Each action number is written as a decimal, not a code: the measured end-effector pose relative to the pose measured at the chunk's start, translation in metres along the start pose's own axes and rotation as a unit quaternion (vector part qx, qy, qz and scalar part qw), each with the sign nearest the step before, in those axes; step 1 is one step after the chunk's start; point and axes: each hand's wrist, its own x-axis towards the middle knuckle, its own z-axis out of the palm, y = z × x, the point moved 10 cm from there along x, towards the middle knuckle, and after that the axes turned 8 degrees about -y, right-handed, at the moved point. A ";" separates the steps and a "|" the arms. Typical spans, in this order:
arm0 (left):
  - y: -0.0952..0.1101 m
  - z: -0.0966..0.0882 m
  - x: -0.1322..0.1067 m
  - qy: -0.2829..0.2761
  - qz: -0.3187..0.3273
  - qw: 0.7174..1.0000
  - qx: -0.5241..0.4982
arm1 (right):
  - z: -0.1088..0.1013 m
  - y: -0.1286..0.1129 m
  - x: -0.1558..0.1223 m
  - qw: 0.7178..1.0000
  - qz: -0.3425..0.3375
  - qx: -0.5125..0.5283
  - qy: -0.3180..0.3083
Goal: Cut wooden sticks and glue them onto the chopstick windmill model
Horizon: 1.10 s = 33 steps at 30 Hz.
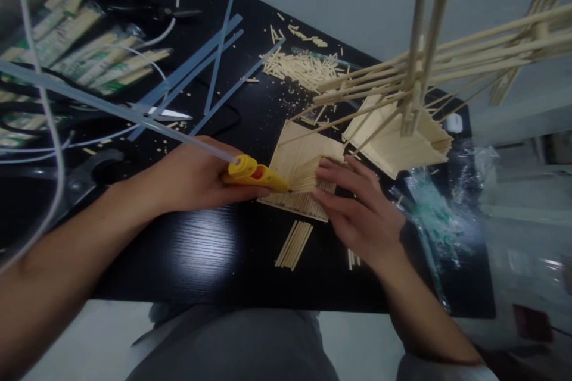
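Note:
My left hand (205, 175) is closed round a yellow hot glue gun (257, 174), with a long clear glue stick (179, 131) running out of its back. The gun's tip meets the near left edge of a small panel of wooden sticks (306, 177). That small panel is tilted, and the fingers of my right hand (357, 196) grip its right side. Beneath both lies a larger flat panel of sticks (308, 140) on the dark table. A short row of loose sticks (294, 244) rests just in front of it.
A stick framework (415, 71) rises at the right, beside another stick panel (393, 137). Cut stick pieces (308, 68) are heaped at the back. Glue sticks (218, 65), scissors (165, 113), pliers (179, 13) and packaged sticks (89, 47) lie left. Crumpled plastic (438, 214) sits right.

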 end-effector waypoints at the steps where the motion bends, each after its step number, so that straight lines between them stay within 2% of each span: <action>1: -0.001 0.001 0.000 -0.004 -0.003 1.000 0.003 | 0.000 0.000 0.000 1.000 0.000 0.000 0.002; 8: -0.003 0.002 0.000 -0.014 -0.025 1.000 -0.010 | 0.001 0.000 0.000 1.000 -0.001 -0.001 -0.010; 15: 0.006 -0.011 -0.002 0.026 -0.024 0.997 -0.073 | -0.001 -0.001 0.000 1.000 -0.006 0.008 0.004; 24: 0.025 -0.025 -0.005 0.092 0.040 0.989 -0.109 | -0.001 0.001 0.000 1.000 0.002 0.012 0.006; 33: 0.028 -0.027 -0.003 0.096 0.055 0.986 -0.122 | -0.001 0.000 -0.001 1.000 -0.009 0.012 0.002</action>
